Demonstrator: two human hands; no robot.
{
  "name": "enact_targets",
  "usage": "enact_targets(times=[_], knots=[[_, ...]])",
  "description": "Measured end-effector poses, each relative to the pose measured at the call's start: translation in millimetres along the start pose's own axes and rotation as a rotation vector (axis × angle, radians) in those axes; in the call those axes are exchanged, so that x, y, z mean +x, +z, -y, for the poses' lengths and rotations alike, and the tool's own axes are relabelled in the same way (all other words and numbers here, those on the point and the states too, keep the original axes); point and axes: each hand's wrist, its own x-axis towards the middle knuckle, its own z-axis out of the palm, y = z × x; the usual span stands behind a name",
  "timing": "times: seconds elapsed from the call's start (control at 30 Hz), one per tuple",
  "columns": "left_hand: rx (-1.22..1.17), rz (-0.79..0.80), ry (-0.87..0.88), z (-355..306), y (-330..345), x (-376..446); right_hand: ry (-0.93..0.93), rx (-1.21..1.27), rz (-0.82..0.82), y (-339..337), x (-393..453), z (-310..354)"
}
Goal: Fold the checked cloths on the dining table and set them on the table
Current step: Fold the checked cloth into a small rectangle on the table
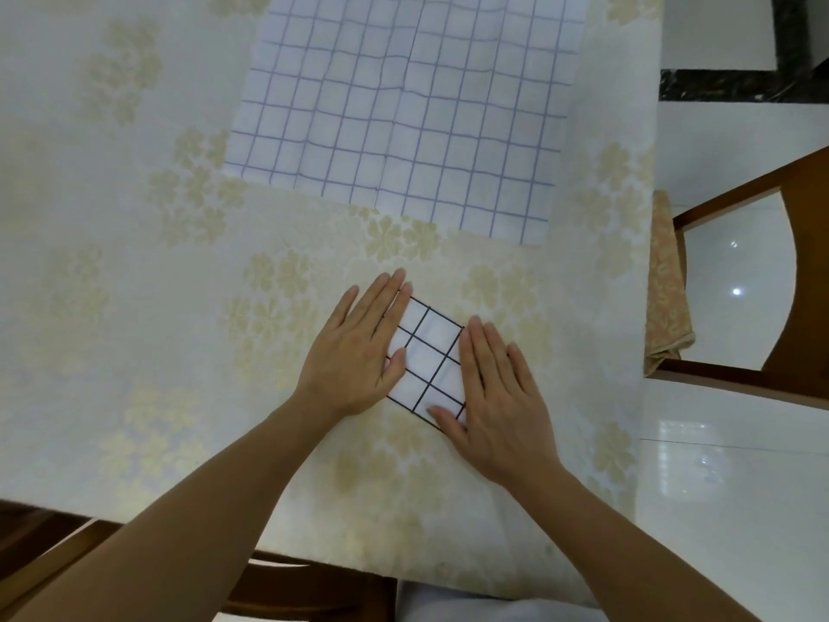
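Both hands are lying flat with fingers straight, pressing on a small folded white cloth with a black check (pixel 426 359) near the person's edge of the dining table (pixel 134 262). Left hand (pixel 359 347) is covering the cloth's left side, its thumb resting on the fabric, while right hand (pixel 498 397) is bearing down on the right side, its thumb lying across the near corner. Neither hand is gripping anything; by my reading the palms are flattening the layers so the creases set and the bundle does not spring open (it looks folded down to a compact packet already).

Farther up the table, well apart from the hands, a larger white cloth with a blue check (pixel 403 110) is lying spread out flat, probably waiting its turn and kept out of the working space. That makes two checked cloths in view: one folded, one not yet folded.

A cream tablecloth with pale gold flowers (pixel 157 172) is covering the table. Two brown wooden chairs are showing: one chair at the right (pixel 798 280), one chair at the near edge (pixel 305 594), under the arms.
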Motion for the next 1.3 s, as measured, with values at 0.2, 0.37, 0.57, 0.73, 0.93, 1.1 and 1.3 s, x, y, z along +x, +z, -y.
enact_targets(times=[0.2, 0.37, 0.57, 0.73, 0.93, 1.1, 1.3], knots=[[0.005, 0.01, -0.005, -2.5, -4.2, -1.1, 0.019, -0.016, 0.051, -6.0, -2.2, 1.9], [-0.041, 0.069, 0.003, -1.4, -15.9, -1.6, 0.037, 0.01, 0.099, -11.6, -0.5, 3.3], [-0.279, -0.157, -0.283, -4.6, -30.8, -11.3, 0.116, 0.061, -0.001, -36.0, -6.2, -5.4], [-0.198, -0.178, -0.388, -4.1, -32.4, -14.4, 0.189, 0.013, -0.134, -41.8, -16.9, -14.2], [-0.341, -0.087, -0.516, -8.9, -37.6, -7.8, 0.588, 0.264, 0.024, -49.1, -23.9, -2.1], [-0.484, -0.105, -0.636, -15.0, -39.1, -3.2, 0.841, 0.52, 0.061, -48.9, -19.4, 9.8], [-0.535, -0.117, -0.719, -24.3, -38.0, -0.4, 1.042, 0.731, 0.092, -47.8, -4.5, 28.7]])
